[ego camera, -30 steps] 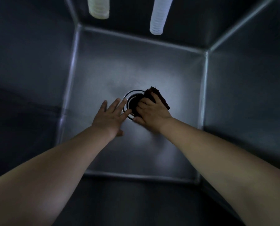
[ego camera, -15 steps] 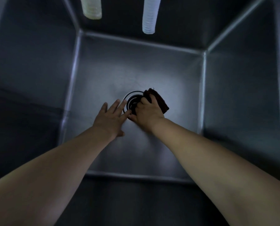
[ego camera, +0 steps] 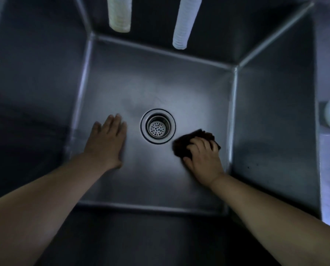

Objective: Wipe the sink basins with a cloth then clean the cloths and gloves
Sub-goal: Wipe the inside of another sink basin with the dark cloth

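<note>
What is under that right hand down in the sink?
A dark cloth, pressed on the basin floor by the right hand. The cloth's middle and the floor beneath are hidden.

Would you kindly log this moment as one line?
right hand grips cloth, wiping basin floor | left hand flat | drain uncovered

Your left hand [ego camera: 107, 143] and right hand [ego camera: 203, 160] are both bare, with no gloves on them. Your forearms are uncovered along all of their visible length, and no sleeve edge shows anywhere. No watch, ring or band can be made out on either wrist or on the fingers.
</note>
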A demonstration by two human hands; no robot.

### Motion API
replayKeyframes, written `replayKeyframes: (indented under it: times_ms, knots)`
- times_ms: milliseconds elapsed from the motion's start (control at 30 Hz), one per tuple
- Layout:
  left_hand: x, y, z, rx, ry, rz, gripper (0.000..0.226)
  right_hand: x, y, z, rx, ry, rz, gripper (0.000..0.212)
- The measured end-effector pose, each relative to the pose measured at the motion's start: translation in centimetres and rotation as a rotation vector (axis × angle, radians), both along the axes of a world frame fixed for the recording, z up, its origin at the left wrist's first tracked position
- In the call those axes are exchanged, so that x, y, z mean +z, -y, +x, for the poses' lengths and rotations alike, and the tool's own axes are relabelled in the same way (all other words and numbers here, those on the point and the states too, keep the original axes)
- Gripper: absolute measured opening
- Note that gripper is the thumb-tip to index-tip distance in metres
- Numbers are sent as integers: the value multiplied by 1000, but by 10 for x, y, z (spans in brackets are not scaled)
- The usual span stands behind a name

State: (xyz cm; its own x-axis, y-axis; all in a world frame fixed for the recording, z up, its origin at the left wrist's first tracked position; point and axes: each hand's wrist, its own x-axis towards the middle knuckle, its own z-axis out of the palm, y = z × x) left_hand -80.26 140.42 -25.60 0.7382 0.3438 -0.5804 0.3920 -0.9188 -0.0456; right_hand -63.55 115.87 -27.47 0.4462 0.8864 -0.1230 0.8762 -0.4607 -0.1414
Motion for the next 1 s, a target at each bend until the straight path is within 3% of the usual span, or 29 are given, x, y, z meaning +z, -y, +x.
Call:
replayKeyframes:
  times_ms: [133, 267, 467, 600, 700, 1000]
  knots:
    - [-8, -7, -9, 52, -43, -41, 118, -16, -42, 20, -261, -88, -41, 50]
    - [-10, -11, -8, 82, -38, -90, 129, -27, -110, 49, -331, -46, -139, 58]
    - [-9, -13, -10, 111, -6, -143, 132, -27, -199, 35, -49, -58, -183, 58]
    - [-10, -13, -11, 108, 12, -126, 128, -29, -225, -2, 223, -50, -169, 58]
    - [-13, -13, -12, 98, 11, -117, 130, -32, -235, 10, 290, -30, -157, 56]
    - [-13, -12, -13, 102, -4, -102, 133, -33, -168, 99, -77, 59, -168, 60]
